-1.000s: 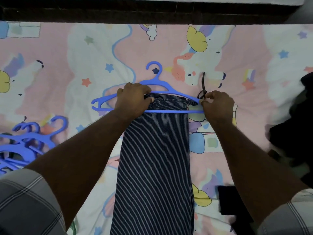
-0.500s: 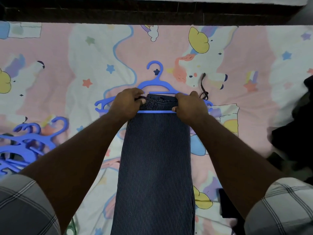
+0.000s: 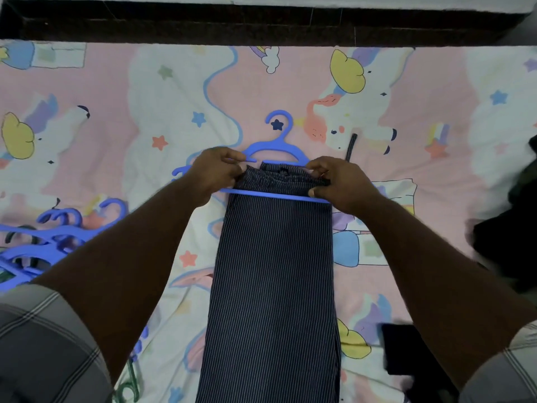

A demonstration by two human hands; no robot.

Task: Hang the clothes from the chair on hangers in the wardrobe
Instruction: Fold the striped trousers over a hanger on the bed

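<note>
Dark navy pinstriped trousers (image 3: 273, 280) lie lengthwise on the bed, their waistband passed under the bottom bar of a blue plastic hanger (image 3: 276, 146). My left hand (image 3: 216, 170) pinches the left end of the waistband beside the hanger's arm. My right hand (image 3: 337, 181) pinches the right end of the waistband, its thumb against the hanger bar. A dark drawstring (image 3: 351, 146) pokes out beyond the right hand. The hanger's right arm is hidden under my right hand.
A cartoon-print bedsheet (image 3: 116, 126) covers the bed. Several more blue hangers (image 3: 43, 239) lie piled at the left. Dark clothes (image 3: 511, 237) are heaped at the right edge. A black flat object (image 3: 404, 347) rests near my right forearm. A dark headboard (image 3: 261, 24) runs along the far side.
My right hand shifted from the hanger's right tip inward onto the waistband. Both hands now hold the waistband's ends, which lies pulled further past the bar.
</note>
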